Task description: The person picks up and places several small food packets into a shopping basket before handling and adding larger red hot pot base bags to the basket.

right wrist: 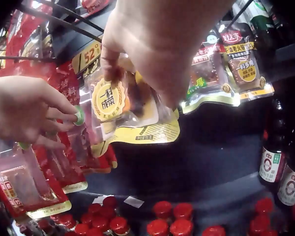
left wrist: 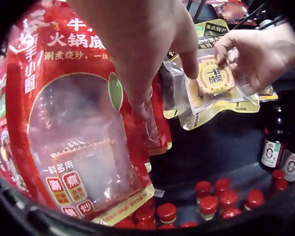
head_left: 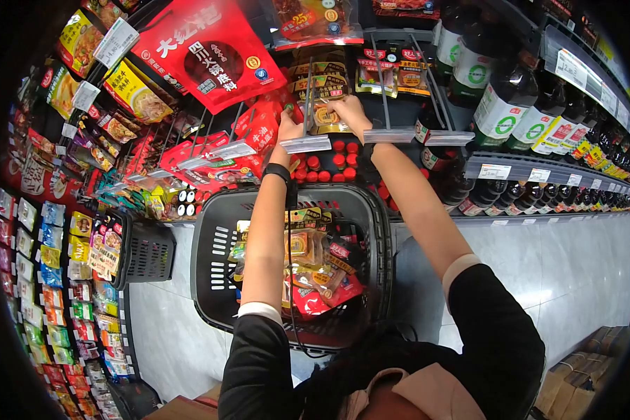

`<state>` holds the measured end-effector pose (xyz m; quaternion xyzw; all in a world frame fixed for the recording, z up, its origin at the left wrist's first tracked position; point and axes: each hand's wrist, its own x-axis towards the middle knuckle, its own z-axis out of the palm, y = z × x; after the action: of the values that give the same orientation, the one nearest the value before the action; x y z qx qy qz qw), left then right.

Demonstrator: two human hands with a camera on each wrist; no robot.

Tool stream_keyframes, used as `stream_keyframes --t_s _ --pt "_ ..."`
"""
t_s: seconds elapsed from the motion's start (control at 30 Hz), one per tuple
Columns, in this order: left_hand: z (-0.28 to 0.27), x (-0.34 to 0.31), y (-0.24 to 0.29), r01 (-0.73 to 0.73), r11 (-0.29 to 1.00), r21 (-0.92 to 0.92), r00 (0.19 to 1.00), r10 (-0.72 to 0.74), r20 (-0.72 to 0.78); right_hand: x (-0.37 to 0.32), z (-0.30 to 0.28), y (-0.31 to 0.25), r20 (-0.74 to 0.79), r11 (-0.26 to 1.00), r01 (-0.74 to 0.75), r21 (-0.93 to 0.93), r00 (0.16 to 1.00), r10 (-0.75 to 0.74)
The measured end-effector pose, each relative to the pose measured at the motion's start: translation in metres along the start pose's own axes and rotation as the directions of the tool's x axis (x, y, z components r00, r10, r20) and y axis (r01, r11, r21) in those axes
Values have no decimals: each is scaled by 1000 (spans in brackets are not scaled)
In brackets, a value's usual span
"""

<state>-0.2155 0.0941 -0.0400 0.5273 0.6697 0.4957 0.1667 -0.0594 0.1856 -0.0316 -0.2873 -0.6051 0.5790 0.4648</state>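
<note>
My right hand (head_left: pixel 351 114) pinches a gold-and-clear hot pot seasoning packet (right wrist: pixel 140 110) by its front, beside its round yellow label. More gold packets (head_left: pixel 318 85) stand behind it in the same shelf row. Just left of it, my left hand (right wrist: pixel 32 109) rests its fairly straight fingers against red hot pot base packets (left wrist: pixel 83 118). In the left wrist view, some of these fingers reach down between the red packets, their tips partly hidden, while the thumb overlaps the edge of the gold packet.
Below my arms stands a black shopping basket (head_left: pixel 204 280) holding several seasoning packets. Red-capped bottles (left wrist: pixel 209 204) line the lower shelf. Large dark bottles (head_left: pixel 505 105) fill the right side. Metal dividers separate the rows. Another basket (head_left: pixel 150 252) stands at left, by hanging packets.
</note>
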Motion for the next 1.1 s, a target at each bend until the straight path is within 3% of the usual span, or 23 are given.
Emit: stream_keyframes --t_s 0.03,0.1,0.13,0.17,0.23,0.3,0.4,0.43,0.53,0.57,0.67,0.7,0.8,0.83,0.93,1.1 --pt "-1 -6 13 -60 995 -77 997 63 38 2 0 2 -13 1000 -28 -4 1000 27" --pt "-4 -23 60 316 829 -462 949 -271 164 0 -2 2 13 994 -100 -37 995 100" --pt "-4 -29 62 244 856 -457 967 -181 176 -3 -2 2 24 989 -136 -54 990 137" --pt "-4 -32 64 168 875 -453 978 -90 189 -7 1 4 20 999 -32 -12 999 33" --pt "-8 -37 80 182 877 -445 966 -76 245 -12 2 7 16 998 -46 39 999 46" --pt "-14 -42 97 362 831 -423 915 -229 332 -18 4 8 18 995 -91 43 996 90" --pt "-18 -42 85 390 830 -400 893 -234 384 -33 7 0 32 987 -110 120 994 107" --pt "-24 -44 86 475 808 -348 823 -268 500 -38 9 -6 -27 993 -118 9 993 118" --pt "-28 -52 68 500 705 -503 828 -219 516 -59 17 -27 -90 977 -205 58 974 209" --pt "-30 -58 63 508 705 -495 840 -278 466 -58 17 -18 -59 969 -237 68 969 241" --pt "-31 -66 70 506 776 -377 818 -292 496 -85 28 -44 -153 948 -260 185 945 289" --pt "-36 -74 89 526 762 -378 812 -318 489 -85 28 -33 -137 963 -222 155 960 244" --pt "-39 -80 83 481 754 -448 818 -203 538 -88 29 -21 -247 961 -270 -68 937 246" --pt "-38 -82 81 496 692 -525 811 -154 564 -93 29 -22 -258 944 -299 -138 931 257" --pt "-43 -94 89 435 740 -513 809 -72 583 -104 30 -27 -232 936 -352 -22 912 338" --pt "-50 -109 91 491 709 -507 782 -103 614 -117 35 -23 -197 925 -369 93 904 381"
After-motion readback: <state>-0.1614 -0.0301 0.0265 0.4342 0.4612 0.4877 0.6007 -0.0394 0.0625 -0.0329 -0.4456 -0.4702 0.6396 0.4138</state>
